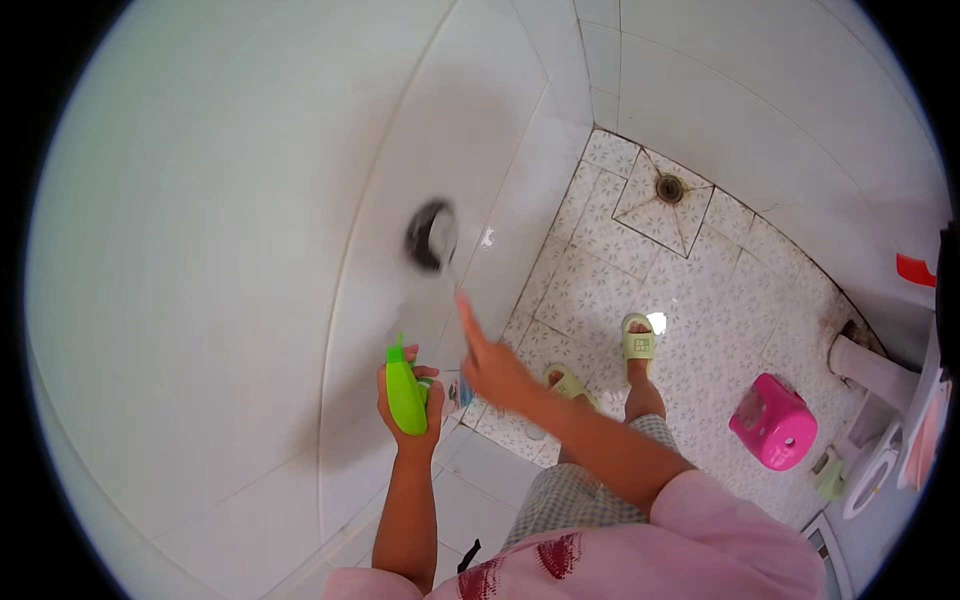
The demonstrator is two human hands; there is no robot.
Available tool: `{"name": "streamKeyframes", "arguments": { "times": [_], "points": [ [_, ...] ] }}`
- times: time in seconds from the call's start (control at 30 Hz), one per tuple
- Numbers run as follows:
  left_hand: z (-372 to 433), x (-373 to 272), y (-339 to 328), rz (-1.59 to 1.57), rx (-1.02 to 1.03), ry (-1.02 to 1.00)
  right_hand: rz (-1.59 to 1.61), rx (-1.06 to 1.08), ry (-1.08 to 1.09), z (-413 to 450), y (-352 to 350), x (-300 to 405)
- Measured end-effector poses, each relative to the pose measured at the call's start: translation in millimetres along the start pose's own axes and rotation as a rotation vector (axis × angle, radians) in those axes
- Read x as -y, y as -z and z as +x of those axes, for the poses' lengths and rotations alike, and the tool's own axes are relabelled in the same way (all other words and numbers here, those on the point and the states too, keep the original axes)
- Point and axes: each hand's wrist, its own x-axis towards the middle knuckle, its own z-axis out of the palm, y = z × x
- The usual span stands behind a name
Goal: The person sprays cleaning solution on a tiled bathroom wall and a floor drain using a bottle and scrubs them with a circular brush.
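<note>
A round brush with dark bristles (430,235) is against or close to the white tiled wall (420,127), blurred by motion. My right hand (495,371) grips its thin handle, the forefinger stretched along it. Lower and to the left, my left hand (409,420) holds a bottle with a bright green top or trigger (405,386) upright near the wall. The fingers of that hand partly hide the bottle, and its clear body with printing (455,391) shows to the right of them.
A square floor drain (669,189) lies near the far corner of the patterned tile floor (600,277). A pink plastic stool (776,424) stands at the right, before a white washbasin pedestal (874,364). My feet in pale green slippers (639,345) are below.
</note>
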Motion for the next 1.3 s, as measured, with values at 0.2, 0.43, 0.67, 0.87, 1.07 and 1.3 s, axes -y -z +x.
{"name": "streamKeyframes", "arguments": {
  "times": [0.2,0.43,0.67,0.87,1.07,1.3],
  "points": [
    [1,-4,-3,-0.031,-0.068,-0.055,0.071,-0.155,0.061,33,29,23],
    [0,1,-5,-0.092,-0.116,0.003,0.034,-0.071,0.014,18,30,51],
    [3,9,3,-0.154,-0.056,-0.003,0.029,-0.295,0.369,-12,-24,55],
    [3,29,14,-0.13,0.077,-0.008,0.039,-0.256,0.072,38,48,95],
    [8,32,19,0.043,0.066,-0.132,0.012,-0.096,0.195,-27,-30,79],
    [17,32,12,-0.132,0.111,-0.059,0.154,-0.24,0.019,32,24,87]
  ]
}}
